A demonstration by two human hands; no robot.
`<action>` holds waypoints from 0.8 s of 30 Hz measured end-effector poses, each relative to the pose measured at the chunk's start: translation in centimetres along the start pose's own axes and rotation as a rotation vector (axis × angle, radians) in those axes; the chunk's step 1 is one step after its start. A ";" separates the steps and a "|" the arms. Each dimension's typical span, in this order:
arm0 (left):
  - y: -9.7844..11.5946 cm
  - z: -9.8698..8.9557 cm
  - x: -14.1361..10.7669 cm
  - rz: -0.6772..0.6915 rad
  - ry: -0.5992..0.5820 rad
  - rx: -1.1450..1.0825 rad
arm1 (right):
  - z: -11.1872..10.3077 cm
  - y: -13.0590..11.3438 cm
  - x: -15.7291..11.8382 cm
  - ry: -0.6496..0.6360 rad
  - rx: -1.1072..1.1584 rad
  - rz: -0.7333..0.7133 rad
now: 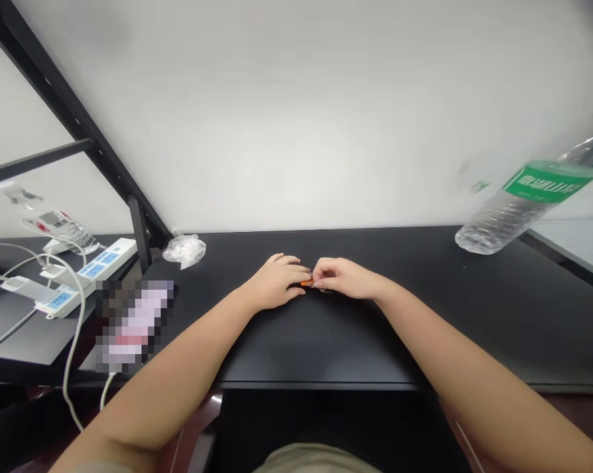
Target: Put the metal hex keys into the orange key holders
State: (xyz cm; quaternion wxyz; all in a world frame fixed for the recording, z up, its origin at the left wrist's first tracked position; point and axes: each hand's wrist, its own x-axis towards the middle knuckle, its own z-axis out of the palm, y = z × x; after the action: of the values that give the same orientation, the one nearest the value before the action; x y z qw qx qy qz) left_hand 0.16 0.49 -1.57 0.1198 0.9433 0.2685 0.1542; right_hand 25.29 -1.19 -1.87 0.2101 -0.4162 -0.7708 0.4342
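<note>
A small orange item (307, 283) lies low over the black desk (306, 341), mostly covered by my fingers; its kind does not show. My left hand (279, 281) rests palm down over its left side, thumb and fingers closed about it. From the right, my right hand (339, 277) pinches its right end between thumb and forefinger. A bit of something dark or shiny shows just under the right fingertips, too small to make out.
A clear bottle with a green label (547, 182) stands at the right. Crumpled white plastic (184, 250) sits at the back left. Farther left are a pixelated phone-like object (136, 325), a white power strip (92, 276) with cables, another bottle (54, 220) and a black frame (74, 125).
</note>
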 end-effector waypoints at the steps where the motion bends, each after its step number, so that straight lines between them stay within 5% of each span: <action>1: 0.0 0.1 0.1 -0.009 0.009 -0.008 | -0.1 -0.1 0.0 -0.007 0.082 0.027; 8: 0.1 -0.2 0.2 -0.121 0.135 -0.243 | 1.1 -1.7 -0.1 0.024 0.217 -0.003; 13: 0.7 -0.3 0.0 -0.274 0.206 -0.444 | 3.1 -2.0 0.6 0.186 0.349 0.095; 18: 1.7 -0.3 0.3 -0.167 0.264 -0.285 | 4.4 -2.3 1.1 0.182 0.723 0.117; 24: 2.3 -0.7 0.4 -0.126 0.192 -0.179 | 4.2 -2.2 1.1 0.166 0.805 0.147</action>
State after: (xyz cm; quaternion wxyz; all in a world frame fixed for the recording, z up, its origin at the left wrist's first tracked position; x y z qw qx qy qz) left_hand 1.34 -1.08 -0.12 0.1868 0.8910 0.3223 0.2594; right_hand 20.81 -2.98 -2.31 0.3858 -0.3883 -0.4882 0.6798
